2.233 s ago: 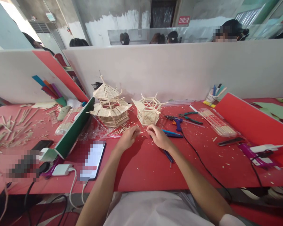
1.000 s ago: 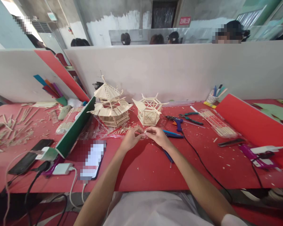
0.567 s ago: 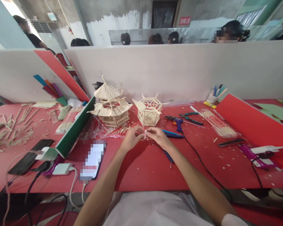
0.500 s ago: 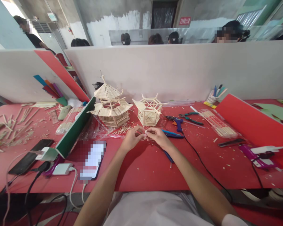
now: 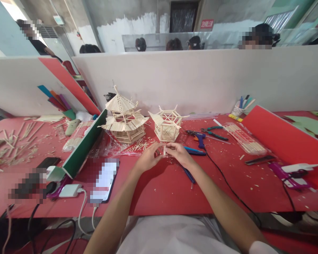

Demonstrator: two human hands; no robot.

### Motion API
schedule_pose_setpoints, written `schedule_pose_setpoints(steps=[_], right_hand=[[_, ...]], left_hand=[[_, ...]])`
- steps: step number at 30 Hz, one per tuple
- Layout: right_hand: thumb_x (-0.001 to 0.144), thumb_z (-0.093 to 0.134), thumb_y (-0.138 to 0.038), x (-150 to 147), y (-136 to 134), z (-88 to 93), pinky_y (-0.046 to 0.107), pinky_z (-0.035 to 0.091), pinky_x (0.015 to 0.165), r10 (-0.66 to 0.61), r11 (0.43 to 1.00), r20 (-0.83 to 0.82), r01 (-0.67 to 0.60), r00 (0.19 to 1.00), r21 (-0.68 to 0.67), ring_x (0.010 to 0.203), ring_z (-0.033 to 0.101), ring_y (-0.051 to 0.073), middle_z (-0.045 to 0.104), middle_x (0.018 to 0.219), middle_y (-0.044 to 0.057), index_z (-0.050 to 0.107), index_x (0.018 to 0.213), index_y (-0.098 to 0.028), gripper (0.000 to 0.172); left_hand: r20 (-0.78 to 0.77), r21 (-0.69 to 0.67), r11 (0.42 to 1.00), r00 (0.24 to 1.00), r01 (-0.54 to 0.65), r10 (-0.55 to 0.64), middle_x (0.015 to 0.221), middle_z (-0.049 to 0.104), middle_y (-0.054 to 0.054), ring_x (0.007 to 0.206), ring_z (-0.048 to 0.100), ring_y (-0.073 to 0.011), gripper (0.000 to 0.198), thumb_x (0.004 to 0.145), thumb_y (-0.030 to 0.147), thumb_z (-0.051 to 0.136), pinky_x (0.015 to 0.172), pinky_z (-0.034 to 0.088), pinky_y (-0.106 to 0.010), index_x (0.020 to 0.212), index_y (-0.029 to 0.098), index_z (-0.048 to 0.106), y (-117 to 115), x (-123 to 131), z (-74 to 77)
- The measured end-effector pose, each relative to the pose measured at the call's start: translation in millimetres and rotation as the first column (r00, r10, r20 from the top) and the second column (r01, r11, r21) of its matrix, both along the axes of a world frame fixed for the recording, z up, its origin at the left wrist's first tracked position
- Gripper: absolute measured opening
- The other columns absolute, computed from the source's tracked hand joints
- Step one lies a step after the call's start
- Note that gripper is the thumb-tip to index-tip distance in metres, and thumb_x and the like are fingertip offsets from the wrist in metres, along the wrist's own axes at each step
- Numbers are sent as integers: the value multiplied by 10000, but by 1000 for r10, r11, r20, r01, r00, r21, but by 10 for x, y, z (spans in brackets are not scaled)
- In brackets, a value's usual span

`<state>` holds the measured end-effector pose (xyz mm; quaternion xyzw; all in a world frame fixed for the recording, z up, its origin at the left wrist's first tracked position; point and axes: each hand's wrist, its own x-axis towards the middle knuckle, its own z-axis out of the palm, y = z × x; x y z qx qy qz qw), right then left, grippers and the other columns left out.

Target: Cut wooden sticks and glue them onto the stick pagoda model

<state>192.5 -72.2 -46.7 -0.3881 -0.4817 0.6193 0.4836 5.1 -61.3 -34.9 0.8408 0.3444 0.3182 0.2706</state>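
Short pale wooden sticks stand upright between my two hands, just in front of the unroofed stick frame. My right hand pinches them from the right between thumb and fingers. From the other side, my left hand curls its thumb and fingertips around the same sticks. Behind my hands is the small six-sided stick frame, with one roof panel on its left. To its left rises a two-tiered stick pagoda with a pointed roof. Loose stick pieces lie at its foot.
A blue glue gun, pliers and a blue-handled tool lie right of my hands. Bagged sticks are farther right. A phone lies left. Green and red dividers flank the space.
My left thumb and fingers have parted slightly, and more of the sticks shows upright between my hands. The pagoda and stick frame have stayed in place.
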Motion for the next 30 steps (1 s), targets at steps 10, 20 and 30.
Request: schedule_pose_setpoints(steps=[10, 20, 30], right_hand=[[664, 841, -401, 25, -21, 26, 265, 508, 644, 42, 999, 11, -43, 999, 5, 594, 613, 116, 667, 718, -18, 676, 792, -183, 301], [688, 796, -420, -14, 3, -18, 291, 519, 620, -115, 989, 97, 105, 989, 101, 615, 629, 166, 695, 718, 11, 677, 800, -206, 269], [767, 691, -343, -67, -29, 12, 338, 545, 757, -164, 959, 285, 84, 944, 272, 756, 676, 210, 711, 794, 41, 668, 789, -199, 147]], left_hand=[[-87, 71, 997, 996, 38, -32, 1087, 664, -62, 823, 618, -166, 413, 919, 270, 603, 811, 507, -305, 1326, 229, 541, -21, -37, 7], [241, -336, 942, 966, -9, 95, 868, 701, -24, 807, 690, -188, 516, 823, 333, 698, 778, 540, -319, 1283, 178, 523, -4, 62, -7], [278, -478, 877, 940, -44, 199, 712, 710, -9, 696, 699, -193, 372, 724, 326, 746, 680, 528, -302, 1001, 174, 549, 11, 76, -37]])
